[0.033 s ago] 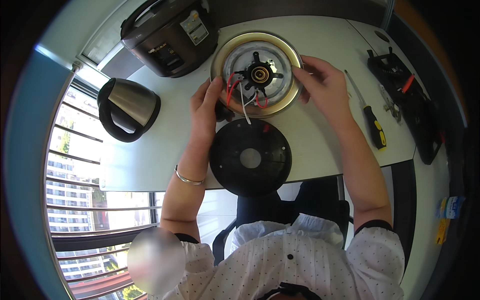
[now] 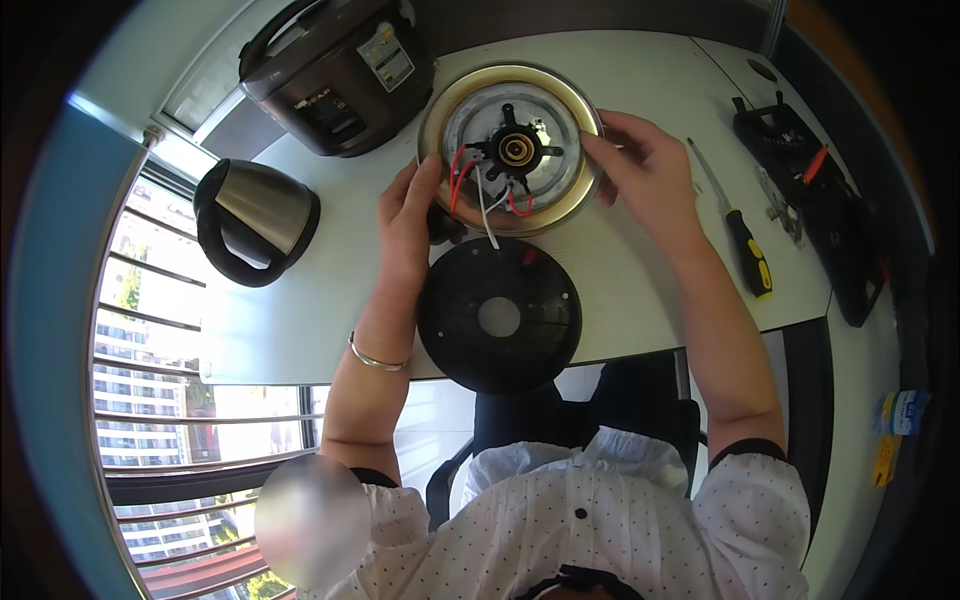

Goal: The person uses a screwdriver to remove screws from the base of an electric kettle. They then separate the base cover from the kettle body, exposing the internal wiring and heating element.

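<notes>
An upturned kettle body (image 2: pixel 570 208) stands on the table, its metal underside facing me. A black round connector (image 2: pixel 516 150) sits at its middle, with red wires (image 2: pixel 462 180) and a white wire (image 2: pixel 486 214) coming off it. My left hand (image 2: pixel 408 205) grips the left side, thumb up at the rim and fingers partly hidden behind. From the right, my right hand (image 2: pixel 645 165) holds the rim between thumb and fingers. Closer to me lies a black round base cover (image 2: pixel 455 330) with a hole in its centre, overhanging the table edge.
A second kettle (image 2: pixel 258 220), steel and black, stands at the left. Behind it is a dark brown rice cooker (image 2: pixel 335 90). To the right lie a black and yellow screwdriver (image 2: pixel 742 245) and an open black tool case (image 2: pixel 835 225) with a red-handled tool (image 2: pixel 816 164).
</notes>
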Tool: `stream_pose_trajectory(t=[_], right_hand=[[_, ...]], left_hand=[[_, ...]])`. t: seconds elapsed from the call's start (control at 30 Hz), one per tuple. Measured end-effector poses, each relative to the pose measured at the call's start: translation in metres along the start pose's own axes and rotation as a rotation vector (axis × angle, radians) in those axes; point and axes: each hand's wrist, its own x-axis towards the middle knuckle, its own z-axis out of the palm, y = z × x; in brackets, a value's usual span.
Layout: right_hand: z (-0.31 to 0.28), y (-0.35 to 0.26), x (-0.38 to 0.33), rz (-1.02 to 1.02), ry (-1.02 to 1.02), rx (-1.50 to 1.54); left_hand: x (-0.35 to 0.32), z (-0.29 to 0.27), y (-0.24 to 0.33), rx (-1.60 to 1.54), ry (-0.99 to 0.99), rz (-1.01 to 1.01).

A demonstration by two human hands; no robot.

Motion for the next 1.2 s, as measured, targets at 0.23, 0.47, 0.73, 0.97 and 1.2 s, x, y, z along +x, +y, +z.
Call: stream_pose_trajectory(t=[0.23,0.47,0.73,0.97,1.2], right_hand=[[-0.002,0.002,-0.001,-0.01,-0.01,0.015],[-0.001,0.001,-0.003,-0.035,-0.007,-0.041],[-0.002,0.002,-0.003,-0.128,0.028,-0.187],[-0.001,-0.007,-0.006,-0.249,0.177,-0.364],[-0.001,-0.007,-0.007,-0.24,0.136,-0.383]], left_hand=[[0.002,-0.003,-0.003,0.043,0.004,-0.021],[0.004,-0.001,-0.005,0.029,0.021,0.02],[0.003,-0.003,-0.003,0.032,0.005,0.014],[-0.001,-0.004,0.0,0.077,-0.016,0.017],[0.0,-0.006,0.002,0.048,-0.073,0.003]])
